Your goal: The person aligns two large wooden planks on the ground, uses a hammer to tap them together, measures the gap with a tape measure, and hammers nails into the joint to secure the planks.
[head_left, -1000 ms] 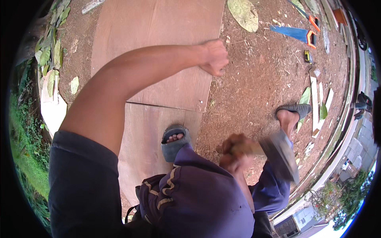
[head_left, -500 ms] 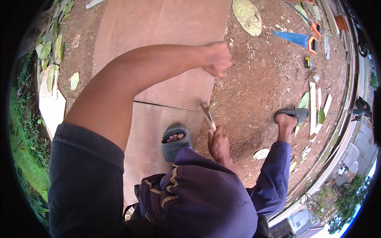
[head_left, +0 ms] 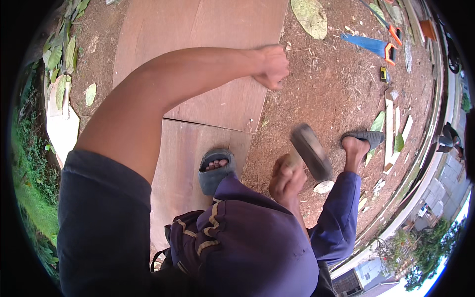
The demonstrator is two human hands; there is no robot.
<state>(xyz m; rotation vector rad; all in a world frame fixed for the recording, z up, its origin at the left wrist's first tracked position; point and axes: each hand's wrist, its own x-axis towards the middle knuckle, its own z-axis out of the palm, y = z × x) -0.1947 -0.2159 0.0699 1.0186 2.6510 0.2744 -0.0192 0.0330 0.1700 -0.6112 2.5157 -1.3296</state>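
My left arm reaches across a brown plywood sheet [head_left: 213, 106], and my left hand [head_left: 273, 67] is closed at its right edge. The fingertips are hidden under the hand. In my right hand [head_left: 289, 177] is a hammer [head_left: 310, 151], raised over the bare soil just right of the sheet. The hammer's head is blurred by motion, and my fingers wrap its pale handle. A small bright spot, perhaps a nail head [head_left: 251, 120], shows near the sheet's lower right corner. That sheet meets a second wooden panel [head_left: 183, 153] along a dark seam.
My sandalled left foot [head_left: 216, 166] rests on the second panel; my right foot [head_left: 357, 142] stands on soil. Far right lie a blue-bladed handsaw [head_left: 363, 43], another saw [head_left: 395, 33], a yellow tape measure [head_left: 384, 74] and wood strips [head_left: 390, 128]. Dry leaves [head_left: 309, 19] are scattered around.
The hammer has swung up and to the right, away from the sheet's corner, uncovering the bright spot there. My left hand stays at the sheet's edge.
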